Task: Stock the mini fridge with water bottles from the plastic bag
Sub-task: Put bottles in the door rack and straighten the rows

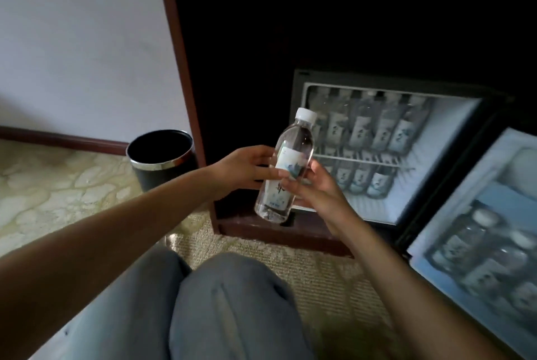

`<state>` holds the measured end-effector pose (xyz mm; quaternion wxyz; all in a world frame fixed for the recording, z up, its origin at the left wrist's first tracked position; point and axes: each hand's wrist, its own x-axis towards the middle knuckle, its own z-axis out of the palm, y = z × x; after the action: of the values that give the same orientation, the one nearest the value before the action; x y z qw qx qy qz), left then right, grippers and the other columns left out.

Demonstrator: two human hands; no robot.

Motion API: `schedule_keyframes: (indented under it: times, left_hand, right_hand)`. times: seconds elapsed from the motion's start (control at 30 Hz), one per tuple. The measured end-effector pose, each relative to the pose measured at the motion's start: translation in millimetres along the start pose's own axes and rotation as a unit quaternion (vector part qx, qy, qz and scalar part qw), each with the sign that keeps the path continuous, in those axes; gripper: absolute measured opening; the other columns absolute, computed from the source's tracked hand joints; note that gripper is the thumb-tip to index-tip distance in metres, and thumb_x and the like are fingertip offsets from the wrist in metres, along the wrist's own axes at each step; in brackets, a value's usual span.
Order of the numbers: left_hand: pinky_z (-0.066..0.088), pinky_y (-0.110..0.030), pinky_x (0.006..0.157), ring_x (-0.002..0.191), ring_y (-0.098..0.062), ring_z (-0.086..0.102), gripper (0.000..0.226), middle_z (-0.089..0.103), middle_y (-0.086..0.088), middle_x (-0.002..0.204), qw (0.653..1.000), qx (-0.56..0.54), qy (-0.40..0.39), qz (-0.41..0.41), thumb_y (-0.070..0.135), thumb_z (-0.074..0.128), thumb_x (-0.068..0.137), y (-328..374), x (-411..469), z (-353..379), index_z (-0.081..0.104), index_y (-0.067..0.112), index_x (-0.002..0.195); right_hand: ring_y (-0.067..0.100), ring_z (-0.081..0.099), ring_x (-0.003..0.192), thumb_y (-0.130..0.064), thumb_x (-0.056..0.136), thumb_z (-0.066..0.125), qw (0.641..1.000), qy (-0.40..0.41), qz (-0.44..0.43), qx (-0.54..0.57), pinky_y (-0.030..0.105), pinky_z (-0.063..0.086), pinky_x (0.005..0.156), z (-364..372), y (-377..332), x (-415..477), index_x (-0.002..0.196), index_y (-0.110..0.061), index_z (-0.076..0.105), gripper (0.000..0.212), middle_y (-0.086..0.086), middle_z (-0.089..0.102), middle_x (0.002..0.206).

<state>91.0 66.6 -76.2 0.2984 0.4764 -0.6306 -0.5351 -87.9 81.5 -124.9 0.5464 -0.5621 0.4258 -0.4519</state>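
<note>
Full water bottle, judged heavy, smooth and slightly squeezable, held tilted before the fridge: my left hand and right hand both curl around its labelled middle.

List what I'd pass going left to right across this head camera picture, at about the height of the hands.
Black waste bin → left hand → water bottle → right hand → open mini fridge → fridge door.

No legible text on the bottle label.
</note>
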Motion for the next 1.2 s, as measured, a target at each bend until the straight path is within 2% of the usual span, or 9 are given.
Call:
schedule_keyframes:
  times: [0.1,0.23,0.3,0.4,0.63,0.7,0.83,1.0,1.2]
  left_hand:
    - [0.053,-0.034,0.092,0.108,-0.018,0.064,0.044,0.065,-0.005,0.119,1.000,-0.005,-0.018,0.023,0.016,0.069,0.083,26,-2,38,0.054,0.014,0.125]
    - [0.051,-0.032,0.091,0.113,-0.015,0.060,0.045,0.063,-0.001,0.122,0.997,0.019,-0.056,0.046,0.020,0.070,0.083,46,4,94,0.054,0.019,0.125]
    - [0.050,-0.027,0.087,0.117,-0.011,0.056,0.048,0.060,0.002,0.125,0.995,0.032,-0.078,0.051,0.020,0.069,0.085,49,12,121,0.052,0.018,0.129]
    - [0.050,-0.032,0.093,0.118,-0.010,0.055,0.046,0.060,0.000,0.125,0.992,0.028,-0.109,0.061,0.015,0.068,0.085,46,28,159,0.052,0.015,0.128]
    - [0.043,-0.040,0.105,0.123,-0.012,0.052,0.056,0.058,0.002,0.130,0.989,0.010,-0.139,0.042,0.019,0.069,0.084,22,58,216,0.047,0.014,0.135]
    - [0.046,-0.033,0.101,0.120,-0.013,0.054,0.051,0.058,-0.001,0.130,0.989,0.001,-0.146,0.036,0.015,0.067,0.086,17,62,228,0.047,0.012,0.134]
    - [0.055,-0.017,0.074,0.097,-0.013,0.065,0.039,0.062,-0.005,0.120,0.985,-0.021,-0.170,0.027,0.007,0.062,0.088,14,68,257,0.053,0.010,0.126]
    - [0.049,-0.049,0.097,0.111,-0.028,0.063,0.054,0.065,-0.009,0.121,0.974,-0.062,-0.217,-0.017,0.015,0.076,0.077,11,77,296,0.056,0.014,0.127]
    - [0.046,-0.043,0.102,0.116,-0.019,0.059,0.048,0.061,-0.002,0.127,0.963,-0.038,-0.267,-0.026,0.008,0.062,0.089,16,77,344,0.049,0.019,0.133]
  right_hand:
    - [0.006,0.068,0.092,-0.019,0.080,0.073,0.999,0.034,-0.021,-0.019,0.025,0.057,0.069,-32,-20,-29,0.107,-0.032,0.053,0.036,-0.003,0.066,0.111]
    - [0.003,0.068,0.089,-0.017,0.078,0.075,0.996,0.083,-0.033,-0.024,0.022,0.056,0.068,-78,-30,-72,0.115,-0.028,0.053,0.045,-0.004,0.063,0.113]
    - [0.007,0.068,0.091,-0.022,0.072,0.078,0.993,0.112,-0.032,-0.031,0.026,0.057,0.072,-101,-27,-90,0.115,-0.027,0.053,0.050,-0.001,0.062,0.116]
    - [0.016,0.068,0.096,-0.032,0.061,0.080,0.989,0.144,-0.019,-0.042,0.034,0.058,0.077,-131,-18,-110,0.112,-0.030,0.056,0.056,0.002,0.063,0.117]
    - [0.012,0.067,0.091,-0.013,0.076,0.076,0.981,0.188,0.014,-0.052,0.015,0.051,0.059,-177,8,-132,0.113,-0.027,0.055,0.045,-0.002,0.063,0.115]
    - [0.010,0.066,0.089,-0.013,0.077,0.076,0.979,0.198,0.020,-0.047,0.012,0.049,0.057,-185,13,-138,0.111,-0.029,0.054,0.043,-0.002,0.063,0.112]
    - [0.011,0.066,0.089,-0.015,0.079,0.075,0.974,0.219,0.029,-0.040,0.015,0.051,0.059,-202,28,-151,0.113,-0.028,0.053,0.042,-0.001,0.063,0.113]
    - [0.011,0.067,0.089,-0.013,0.078,0.076,0.962,0.267,0.045,-0.014,0.022,0.056,0.065,-230,47,-174,0.117,-0.021,0.054,0.046,0.001,0.064,0.113]
    - [0.012,0.066,0.095,-0.020,0.074,0.078,0.947,0.312,0.055,-0.046,0.023,0.053,0.066,-267,65,-209,0.119,-0.024,0.054,0.051,-0.005,0.064,0.114]
